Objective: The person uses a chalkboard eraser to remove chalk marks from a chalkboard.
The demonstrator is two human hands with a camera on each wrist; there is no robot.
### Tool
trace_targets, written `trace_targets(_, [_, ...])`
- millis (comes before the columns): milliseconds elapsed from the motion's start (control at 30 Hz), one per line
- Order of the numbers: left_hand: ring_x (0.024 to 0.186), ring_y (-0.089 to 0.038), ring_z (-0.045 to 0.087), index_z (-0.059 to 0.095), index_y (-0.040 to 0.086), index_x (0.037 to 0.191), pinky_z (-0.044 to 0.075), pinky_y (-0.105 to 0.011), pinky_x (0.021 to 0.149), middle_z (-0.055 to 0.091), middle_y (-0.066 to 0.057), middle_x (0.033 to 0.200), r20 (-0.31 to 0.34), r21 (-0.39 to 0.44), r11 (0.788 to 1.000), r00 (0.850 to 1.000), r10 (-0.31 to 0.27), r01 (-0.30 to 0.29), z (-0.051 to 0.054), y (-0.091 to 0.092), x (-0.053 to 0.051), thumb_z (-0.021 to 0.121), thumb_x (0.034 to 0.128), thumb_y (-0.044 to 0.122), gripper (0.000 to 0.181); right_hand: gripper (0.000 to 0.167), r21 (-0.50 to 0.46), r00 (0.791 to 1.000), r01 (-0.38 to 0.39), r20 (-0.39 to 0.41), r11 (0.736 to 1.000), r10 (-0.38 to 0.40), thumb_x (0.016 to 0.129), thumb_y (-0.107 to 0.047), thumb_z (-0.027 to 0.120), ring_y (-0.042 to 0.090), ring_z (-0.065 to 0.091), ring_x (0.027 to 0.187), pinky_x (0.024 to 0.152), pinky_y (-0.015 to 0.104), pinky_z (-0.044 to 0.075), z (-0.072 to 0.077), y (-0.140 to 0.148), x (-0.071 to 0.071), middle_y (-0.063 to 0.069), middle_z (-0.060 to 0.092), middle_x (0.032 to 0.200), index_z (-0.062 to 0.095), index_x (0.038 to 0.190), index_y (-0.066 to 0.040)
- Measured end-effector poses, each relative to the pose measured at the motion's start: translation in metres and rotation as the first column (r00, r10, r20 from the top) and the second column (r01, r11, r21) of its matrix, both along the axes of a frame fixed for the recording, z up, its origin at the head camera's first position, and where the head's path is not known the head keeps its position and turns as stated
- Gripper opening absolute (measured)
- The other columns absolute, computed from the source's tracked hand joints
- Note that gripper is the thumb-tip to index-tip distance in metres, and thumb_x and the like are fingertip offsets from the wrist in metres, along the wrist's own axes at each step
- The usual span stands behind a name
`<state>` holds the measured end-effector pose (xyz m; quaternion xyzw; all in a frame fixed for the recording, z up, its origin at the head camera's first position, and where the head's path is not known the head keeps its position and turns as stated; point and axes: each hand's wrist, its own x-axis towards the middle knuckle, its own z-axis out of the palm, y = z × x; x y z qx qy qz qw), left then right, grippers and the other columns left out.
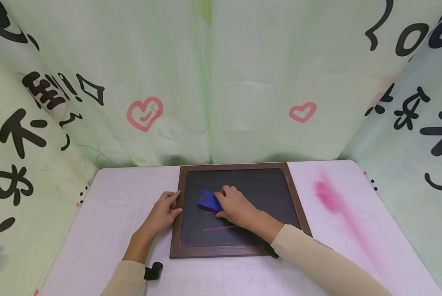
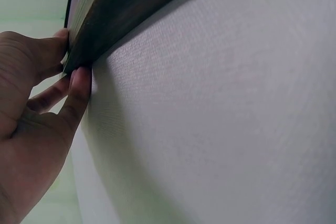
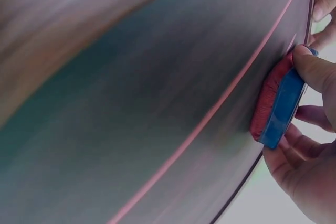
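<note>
Desk: a pale desk (image 1: pixel 213 275) with rounded far corners is carrying the board, and a blurred pink patch (image 1: pixel 330 197) is showing on it between 2 and 3 o'clock of the board, trailing off toward 4 o'clock.
Room: a pale green cloth (image 1: pixel 243 61) is hanging at 12 o'clock beyond the desk and wrapping both sides; black lettering (image 1: pixel 435 131) is marking it toward 10 and 2 o'clock, with pink hearts (image 1: pixel 145 118) showing near 11 and 1 o'clock.
Chalkboard: the dark chalkboard (image 1: pixel 265 189) is resting on the desk, its brown frame (image 1: pixel 177 230) running all round.
Chalk: a pink line (image 1: pixel 217 228) is crossing the surface toward 7 o'clock of the middle, and a shorter pink stroke (image 1: pixel 208 212) is showing just below the eraser.
Eraser: the blue eraser (image 1: pixel 207 201) is sitting on the board toward 10 o'clock of its middle, its red pad (image 3: pixel 268 98) facing the surface.
Left hand: the left hand (image 1: pixel 162 211) is pinching the frame at 9 o'clock, thumb and fingers closing narrowly on its edge.
Right hand: the right hand (image 1: pixel 239 207) is reaching in from 5 o'clock and gripping the eraser, thumb and curled fingers spanning its body.
Sleeves: beige sleeves (image 1: pixel 317 257) are covering both forearms.
</note>
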<state>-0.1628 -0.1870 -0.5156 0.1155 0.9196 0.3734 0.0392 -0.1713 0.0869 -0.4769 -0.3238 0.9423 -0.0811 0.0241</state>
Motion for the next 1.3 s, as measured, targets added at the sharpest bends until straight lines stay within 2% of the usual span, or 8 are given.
trace_targets(333, [0.096,-0.026,0.063,0.050,-0.008,0.147,0.054,-0.037,0.081,0.053,-0.028,0.137,-0.037,-0.005,1.000,0.999,-0.008,0.007,0.001,0.000,0.000,0.071,0.0927,-0.003,0.059,0.063,0.057,0.996,-0.063,-0.058,0.996,0.067,0.095,-0.040,0.075,0.024,0.058,0.101,0.090,0.037,0.054,0.000,-0.031,0.005,0.013,0.060,0.119,0.059,0.143,-0.003])
trace_targets(633, [0.094,-0.024,0.063,0.051,-0.009,0.146,0.054,-0.036,0.080,0.054,-0.027,0.134,-0.067,-0.013,1.000,0.998,-0.016,0.015,-0.002,0.000,0.000,0.070,0.0917,-0.007,0.058,0.061,0.100,0.990,-0.113,-0.079,0.989,0.121,0.097,-0.041,0.071,0.022,0.058,0.106,0.094,0.034,0.054,0.001,-0.041,0.010,0.011,0.060,0.126,0.057,0.147,-0.008])
trace_targets(1000, [0.097,-0.026,0.062,0.050,-0.007,0.148,0.054,-0.041,0.084,0.053,-0.026,0.136,-0.038,-0.007,1.000,0.999,-0.004,0.004,0.000,0.001,0.001,0.070,0.0931,-0.004,0.059,0.060,0.074,0.981,-0.174,-0.071,0.982,0.179,0.096,-0.037,0.073,0.022,0.057,0.103,0.090,0.032,0.053,0.004,-0.028,0.011,0.011,0.060,0.126,0.058,0.147,-0.009])
trace_targets(1167, [0.096,-0.025,0.060,0.050,-0.007,0.148,0.053,-0.040,0.083,0.053,-0.026,0.136,-0.043,-0.014,1.000,0.999,-0.009,0.008,0.001,0.001,0.000,0.070,0.0930,-0.003,0.059,0.061,0.029,0.988,-0.153,-0.007,0.988,0.153,0.096,-0.034,0.074,0.023,0.056,0.106,0.093,0.035,0.052,0.005,-0.015,0.012,0.012,0.059,0.128,0.057,0.148,-0.009])
trace_targets(1300, [0.098,-0.027,0.061,0.049,-0.008,0.149,0.053,-0.041,0.084,0.052,-0.027,0.137,-0.037,-0.014,1.000,0.999,-0.016,0.015,0.001,0.000,0.001,0.070,0.0934,-0.003,0.059,0.060,-0.001,0.990,-0.143,0.015,0.990,0.143,0.095,-0.032,0.075,0.025,0.055,0.106,0.092,0.037,0.051,0.004,0.003,0.011,0.014,0.059,0.127,0.057,0.148,-0.008])
